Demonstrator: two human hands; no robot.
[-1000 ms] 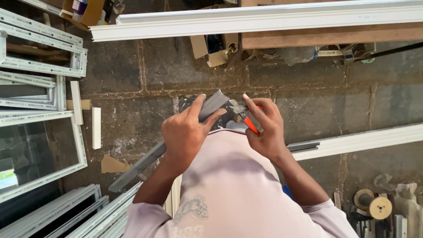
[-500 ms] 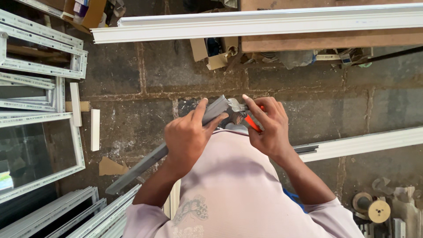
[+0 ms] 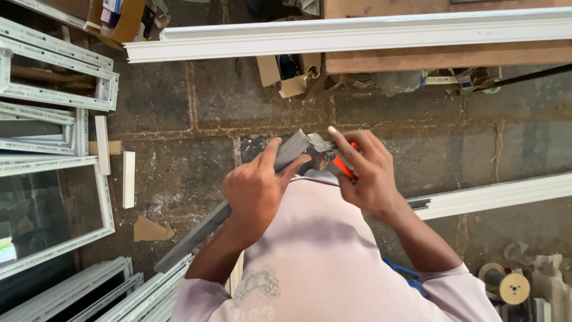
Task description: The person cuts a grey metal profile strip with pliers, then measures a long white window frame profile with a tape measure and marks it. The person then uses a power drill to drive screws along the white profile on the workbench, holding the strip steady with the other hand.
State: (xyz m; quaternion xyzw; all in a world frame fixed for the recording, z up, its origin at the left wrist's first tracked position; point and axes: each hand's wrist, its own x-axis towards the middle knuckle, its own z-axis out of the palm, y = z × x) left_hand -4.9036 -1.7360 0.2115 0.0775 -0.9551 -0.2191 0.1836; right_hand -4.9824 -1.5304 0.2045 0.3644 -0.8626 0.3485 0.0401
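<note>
Head view shows us working on the end of a long grey profile strip (image 3: pixel 238 206). Our left hand (image 3: pixel 257 192) is wrapped tight around its upper part, thumb laid along it. Our right hand (image 3: pixel 363 173), just beside the left, is curled around an orange-handled tool (image 3: pixel 344 167) pressed to the strip's tip (probably a cutter or pliers, though fingers hide the head). We judge the trimming step is under way; next calls for a steady squeeze. Beyond the hands lies a long white frame length (image 3: pixel 357 36); left of the left hand, white window frames (image 3: pixel 53 89) crowd the floor (image 3: pixel 179 137).
</note>
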